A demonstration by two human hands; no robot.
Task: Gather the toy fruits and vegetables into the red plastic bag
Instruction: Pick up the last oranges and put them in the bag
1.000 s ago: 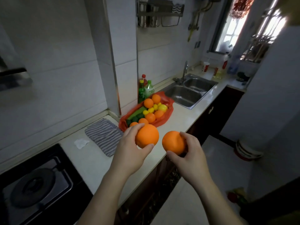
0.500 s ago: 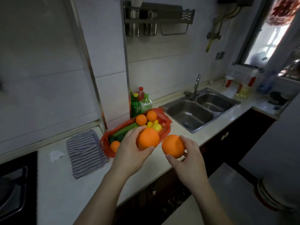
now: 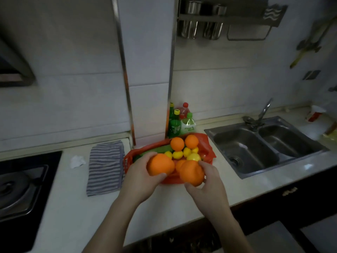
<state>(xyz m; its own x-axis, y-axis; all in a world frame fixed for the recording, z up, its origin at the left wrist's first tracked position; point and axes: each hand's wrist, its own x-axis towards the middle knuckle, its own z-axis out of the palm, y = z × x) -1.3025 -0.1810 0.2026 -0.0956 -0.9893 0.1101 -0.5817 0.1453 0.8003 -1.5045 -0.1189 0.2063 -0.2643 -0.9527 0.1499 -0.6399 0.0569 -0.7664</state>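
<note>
**Kitchen counter (image 3: 164, 207): fruit gathering, status**

The red plastic bag (image 3: 207, 143) lies at the counter's back edge, between a striped cloth (image 3: 105, 167) and the sink (image 3: 255, 148). It holds two small oranges (image 3: 177, 143), yellow lemons (image 3: 177, 154) and a green vegetable (image 3: 156, 149). The left hand (image 3: 138, 178) curls its fingers round a large orange (image 3: 160, 164) over the bag's near left rim. The right hand (image 3: 207, 185) grips a second large orange (image 3: 191, 173) at the bag's near edge. The two held fruits sit just beside each other; whether they touch cannot be told. Bottles (image 3: 180, 121) stand behind the bag.
</note>
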